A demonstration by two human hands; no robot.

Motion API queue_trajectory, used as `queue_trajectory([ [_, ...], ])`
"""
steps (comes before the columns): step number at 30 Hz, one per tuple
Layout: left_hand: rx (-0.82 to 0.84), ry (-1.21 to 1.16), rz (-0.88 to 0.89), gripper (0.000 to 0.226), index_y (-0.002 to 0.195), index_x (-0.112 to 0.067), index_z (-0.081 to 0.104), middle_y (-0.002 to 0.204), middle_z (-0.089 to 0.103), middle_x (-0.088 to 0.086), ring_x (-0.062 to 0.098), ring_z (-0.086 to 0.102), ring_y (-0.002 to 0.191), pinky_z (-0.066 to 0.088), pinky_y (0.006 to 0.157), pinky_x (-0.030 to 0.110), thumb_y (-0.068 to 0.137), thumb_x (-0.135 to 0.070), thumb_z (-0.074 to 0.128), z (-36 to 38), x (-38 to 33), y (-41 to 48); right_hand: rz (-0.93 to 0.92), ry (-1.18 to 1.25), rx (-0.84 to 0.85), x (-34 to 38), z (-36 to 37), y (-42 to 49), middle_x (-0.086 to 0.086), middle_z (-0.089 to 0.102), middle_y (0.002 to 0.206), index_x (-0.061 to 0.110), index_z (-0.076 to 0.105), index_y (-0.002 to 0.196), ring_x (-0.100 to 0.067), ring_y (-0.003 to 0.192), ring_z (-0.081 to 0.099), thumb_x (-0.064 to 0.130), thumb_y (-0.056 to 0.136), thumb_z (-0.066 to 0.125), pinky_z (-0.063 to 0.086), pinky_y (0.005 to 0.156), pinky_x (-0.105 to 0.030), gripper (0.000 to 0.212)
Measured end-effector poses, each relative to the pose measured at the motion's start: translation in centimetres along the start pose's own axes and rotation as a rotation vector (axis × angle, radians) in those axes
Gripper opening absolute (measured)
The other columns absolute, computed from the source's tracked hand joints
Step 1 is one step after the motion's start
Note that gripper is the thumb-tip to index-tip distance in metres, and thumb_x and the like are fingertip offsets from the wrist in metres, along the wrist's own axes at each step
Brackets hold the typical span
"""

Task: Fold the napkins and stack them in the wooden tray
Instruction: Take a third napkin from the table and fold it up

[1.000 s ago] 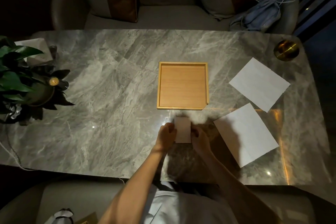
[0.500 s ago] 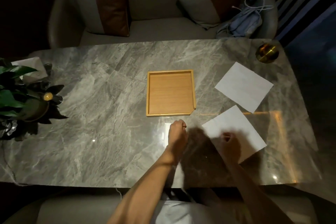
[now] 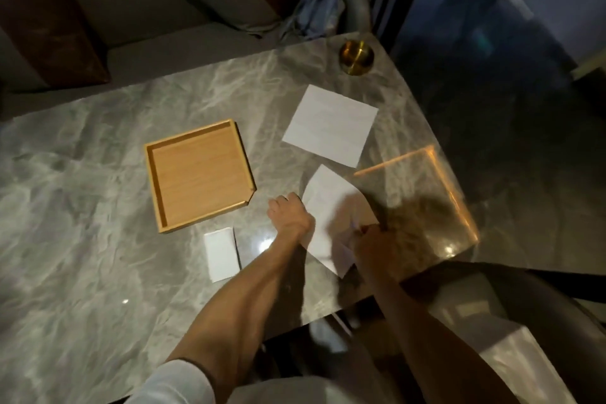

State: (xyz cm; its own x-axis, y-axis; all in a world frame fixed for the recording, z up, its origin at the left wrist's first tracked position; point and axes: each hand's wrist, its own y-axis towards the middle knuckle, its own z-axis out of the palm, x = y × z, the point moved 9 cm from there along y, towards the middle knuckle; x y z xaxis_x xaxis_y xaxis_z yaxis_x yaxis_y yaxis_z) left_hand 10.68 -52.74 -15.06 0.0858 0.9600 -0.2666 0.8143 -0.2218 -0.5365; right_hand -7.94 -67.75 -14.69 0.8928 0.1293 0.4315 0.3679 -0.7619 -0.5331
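The square wooden tray lies on the marble table with nothing in it. A small folded white napkin rests on the table just in front of the tray. My left hand grips the left edge of an unfolded white napkin to the tray's right. My right hand pinches the same napkin's near right edge and lifts it slightly. Another flat napkin lies farther back, touched by nothing.
A round brass object sits near the table's far right corner. The marble table's right edge is close to the napkins. A sofa with cushions and a blue bag stands behind the table.
Both hands left the small folded napkin on the table and moved right to the nearer flat napkin, taking hold of its edges. The view swung to the right.
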Motion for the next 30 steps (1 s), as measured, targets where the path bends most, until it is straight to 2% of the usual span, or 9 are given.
queue_trajectory([
  [5,0.108,-0.504,0.185,0.016,0.095,-0.012,0.046,0.091,0.054,0.003,0.023,0.052,0.092,0.042,0.069,0.026,0.094,0.004,0.048,-4.6,-0.3,-1.4,0.006,0.349,0.138,2.4,0.6,-1.5,-0.004,0.061,0.097,0.005,0.056,0.114,-0.034,0.102,0.065,0.020,0.096,0.060,0.050,0.080,-0.037,0.024],
  [9,0.059,-0.492,0.437,0.026,0.100,-0.008,0.052,0.092,0.054,0.010,0.019,0.047,0.084,0.036,0.075,0.032,0.089,0.015,0.049,-15.5,-0.8,-4.1,-0.106,0.349,0.449,7.3,1.0,-3.5,-0.015,0.063,0.127,0.010,0.054,0.128,-0.014,0.103,0.067,0.027,0.090,0.073,0.054,0.088,-0.028,0.045],
  [12,0.028,-0.413,0.574,0.016,0.101,-0.003,0.061,0.095,0.061,0.013,0.020,0.052,0.085,0.040,0.077,0.035,0.094,0.009,0.054,-24.7,-1.2,-7.0,-0.337,0.468,0.517,15.6,-2.1,-5.4,-0.006,0.037,0.159,0.036,0.026,0.153,-0.017,0.140,0.046,0.040,0.077,0.084,0.041,0.116,-0.045,0.095],
  [15,0.007,-0.429,0.683,0.009,0.100,-0.001,0.064,0.089,0.064,-0.001,0.008,0.056,0.082,0.041,0.075,0.025,0.100,0.002,0.056,-33.7,-1.3,-10.9,-0.551,0.395,0.659,26.4,-4.9,-9.5,0.013,0.022,0.162,0.059,0.011,0.149,-0.015,0.145,0.028,0.068,0.058,0.084,0.029,0.120,-0.051,0.117],
  [19,-0.063,-0.558,0.712,0.010,0.105,-0.007,0.065,0.083,0.069,-0.020,-0.009,0.059,0.072,0.042,0.064,0.006,0.101,-0.001,0.058,-44.4,1.0,-16.3,-0.733,0.462,0.868,37.9,-7.3,-15.4,0.009,0.069,0.129,0.034,0.061,0.129,-0.015,0.118,0.067,0.062,0.065,0.083,0.054,0.103,-0.044,0.073],
  [22,-0.194,-0.754,0.664,0.011,0.109,-0.011,0.068,0.087,0.069,-0.011,0.001,0.059,0.075,0.045,0.063,0.011,0.100,-0.010,0.063,-49.9,5.1,-18.4,-0.848,0.599,0.838,43.4,-8.9,-19.2,-0.003,0.080,0.101,0.023,0.078,0.098,-0.025,0.091,0.075,0.046,0.074,0.078,0.061,0.069,-0.029,0.033],
  [24,-0.336,-1.166,0.606,0.021,0.117,-0.016,0.070,0.102,0.073,-0.003,0.013,0.068,0.090,0.055,0.072,0.021,0.098,-0.021,0.064,-52.1,9.3,-18.8,-0.862,0.727,0.800,45.7,-9.8,-21.1,-0.007,0.080,0.100,0.019,0.079,0.099,-0.027,0.090,0.075,0.037,0.082,0.076,0.060,0.068,-0.031,0.025],
  [27,-0.034,-1.806,0.601,0.049,0.141,-0.014,0.058,0.142,0.061,0.016,0.036,0.061,0.128,0.051,0.105,0.049,0.104,-0.046,0.048,-49.0,11.5,-17.8,-0.902,0.812,0.684,47.3,-11.3,-22.7,-0.001,0.080,0.099,0.020,0.078,0.101,-0.019,0.089,0.077,0.033,0.089,0.073,0.062,0.074,-0.034,0.018],
  [30,0.032,-1.599,0.529,0.074,0.151,-0.017,0.046,0.154,0.050,0.013,0.033,0.048,0.142,0.041,0.116,0.047,0.097,-0.067,0.045,-45.0,11.5,-16.5,-0.911,0.839,0.546,47.5,-13.7,-23.1,0.005,0.079,0.091,0.024,0.074,0.098,-0.015,0.080,0.077,0.033,0.090,0.071,0.061,0.061,-0.027,0.012],
])
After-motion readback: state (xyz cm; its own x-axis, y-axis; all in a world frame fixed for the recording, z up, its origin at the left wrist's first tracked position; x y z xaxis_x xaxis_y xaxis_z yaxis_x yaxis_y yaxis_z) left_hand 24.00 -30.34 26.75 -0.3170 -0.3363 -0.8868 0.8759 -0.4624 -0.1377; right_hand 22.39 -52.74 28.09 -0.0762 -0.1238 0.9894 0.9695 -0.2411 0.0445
